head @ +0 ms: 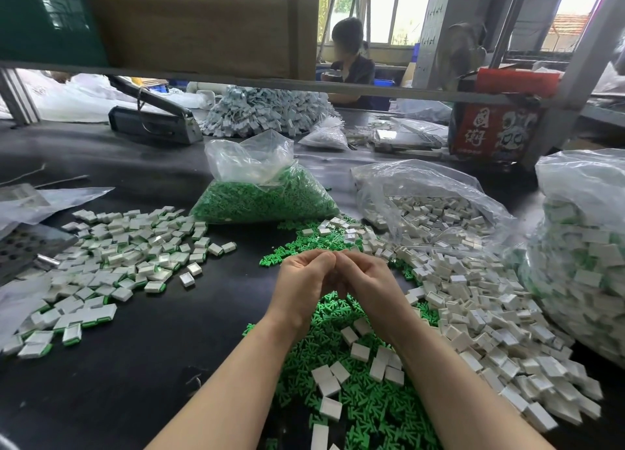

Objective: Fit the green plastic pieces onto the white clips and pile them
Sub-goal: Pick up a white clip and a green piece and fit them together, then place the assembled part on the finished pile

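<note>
Head view: the left hand (302, 277) and right hand (363, 275) meet fingertip to fingertip above the table (135, 365), fingers curled inward. Whatever they pinch is hidden behind the knuckles, so I cannot tell what either holds. Loose green pieces (341, 375) lie under the wrists, white clips (480, 300) heap to the right, and the finished pile (111, 260) sits well to the left. Likely a press-fit is under way: best to line the green piece square with the clip's slot and squeeze evenly until it seats, then toss it left.
</note>
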A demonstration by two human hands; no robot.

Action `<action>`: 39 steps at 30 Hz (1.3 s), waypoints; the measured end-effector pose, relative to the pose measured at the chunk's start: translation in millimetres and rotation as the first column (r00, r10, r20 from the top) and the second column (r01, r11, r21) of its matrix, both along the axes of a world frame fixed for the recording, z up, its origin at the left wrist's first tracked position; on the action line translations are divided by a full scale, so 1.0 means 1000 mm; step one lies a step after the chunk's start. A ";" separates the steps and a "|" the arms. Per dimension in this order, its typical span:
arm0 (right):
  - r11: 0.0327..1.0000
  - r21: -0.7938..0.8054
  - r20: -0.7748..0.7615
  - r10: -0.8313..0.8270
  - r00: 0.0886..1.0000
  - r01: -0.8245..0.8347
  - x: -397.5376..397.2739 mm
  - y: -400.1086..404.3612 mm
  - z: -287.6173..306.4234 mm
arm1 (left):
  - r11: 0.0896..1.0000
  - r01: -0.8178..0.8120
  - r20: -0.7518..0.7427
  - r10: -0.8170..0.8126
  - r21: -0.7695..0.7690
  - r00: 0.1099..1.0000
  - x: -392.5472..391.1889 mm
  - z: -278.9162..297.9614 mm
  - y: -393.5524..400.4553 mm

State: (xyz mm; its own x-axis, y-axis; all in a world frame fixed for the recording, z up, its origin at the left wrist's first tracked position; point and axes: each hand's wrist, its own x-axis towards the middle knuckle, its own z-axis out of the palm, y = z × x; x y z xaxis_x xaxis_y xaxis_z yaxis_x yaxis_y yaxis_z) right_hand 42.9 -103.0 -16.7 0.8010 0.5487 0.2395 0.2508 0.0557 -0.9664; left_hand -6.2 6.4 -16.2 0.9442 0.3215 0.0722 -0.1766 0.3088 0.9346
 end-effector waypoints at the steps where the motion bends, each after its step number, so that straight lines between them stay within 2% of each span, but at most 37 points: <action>1: 1.000 0.000 -0.003 0.002 1.000 -0.002 0.001 0.000 0.000 | 1.000 0.003 0.001 -0.003 0.000 1.000 0.000 0.000 0.000; 7: 1.000 -0.010 -0.012 0.006 1.000 -0.006 0.002 -0.001 -0.002 | 0.999 0.034 0.013 -0.034 0.004 0.999 0.001 -0.002 0.001; 12: 0.996 0.033 -0.228 0.092 0.969 -0.087 0.003 -0.003 0.006 | 0.993 0.090 -0.035 -0.093 -0.083 0.995 0.004 -0.003 0.010; 14: 0.996 0.009 -0.260 0.083 0.962 -0.083 0.008 -0.006 0.009 | 0.982 0.138 -0.029 -0.143 -0.126 0.989 0.005 -0.004 0.015; 16: 0.997 -0.081 -0.204 -0.019 0.979 0.002 0.013 -0.011 0.010 | 0.971 0.179 -0.023 -0.184 -0.156 0.983 0.004 -0.004 0.018; 18: 0.950 -0.256 -0.016 -0.189 0.982 0.178 0.019 -0.016 0.011 | 0.968 0.157 -0.040 -0.168 -0.198 0.985 0.004 -0.002 0.023; 20: 0.807 -0.456 0.256 -0.285 0.924 0.375 0.028 -0.024 0.010 | 0.956 0.072 -0.075 -0.098 -0.285 0.992 0.003 0.000 0.034; 21: 0.694 -0.547 0.389 -0.284 0.876 0.468 0.031 -0.029 0.010 | 0.938 0.012 -0.099 -0.049 -0.347 0.994 0.002 0.002 0.042; 23: 0.408 -0.669 0.576 -0.245 0.780 0.622 0.034 -0.039 0.009 | 0.858 -0.125 -0.141 0.062 -0.499 0.988 -0.001 0.004 0.059; 24: 0.276 -0.701 0.615 -0.234 0.753 0.658 0.036 -0.044 0.007 | 0.798 -0.185 -0.145 0.124 -0.573 0.982 -0.003 0.005 0.068; 26: 0.067 -0.778 0.594 -0.246 0.766 0.625 0.039 -0.050 0.006 | 0.688 -0.278 -0.151 0.240 -0.670 0.959 -0.006 0.004 0.087; 27: 0.008 -0.817 0.554 -0.269 0.788 0.577 0.039 -0.052 0.007 | 0.644 -0.315 -0.161 0.288 -0.697 0.944 -0.008 0.004 0.096; 30: -0.071 -0.858 0.507 -0.281 0.815 0.509 0.039 -0.054 0.006 | 0.540 -0.380 -0.187 0.378 -0.751 0.907 -0.011 0.000 0.117; 32: -0.089 -0.823 0.567 -0.207 0.797 0.561 0.038 -0.054 0.007 | 0.494 -0.399 -0.191 0.418 -0.772 0.888 -0.013 -0.001 0.124; 33: -0.061 -0.808 0.586 -0.184 0.789 0.586 0.037 -0.053 0.007 | 0.472 -0.401 -0.187 0.436 -0.785 0.880 -0.014 -0.002 0.125; 37: 0.124 -0.757 0.621 -0.172 0.765 0.642 0.035 -0.046 0.003 | 0.404 -0.315 -0.111 0.455 -0.859 0.884 -0.017 -0.003 0.126; 39: 0.227 -0.735 0.618 -0.162 0.769 0.639 0.038 -0.044 0.001 | 0.418 -0.285 -0.094 0.421 -0.862 0.902 -0.017 -0.003 0.123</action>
State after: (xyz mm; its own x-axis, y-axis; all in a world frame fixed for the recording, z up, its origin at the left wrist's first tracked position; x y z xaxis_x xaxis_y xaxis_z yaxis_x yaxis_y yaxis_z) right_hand 80.5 -146.5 -16.1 0.9613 0.2248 0.1589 0.2492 -0.9560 -0.1549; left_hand -23.1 129.5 -18.8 0.7368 0.5901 -0.3300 -0.5500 0.8070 0.2150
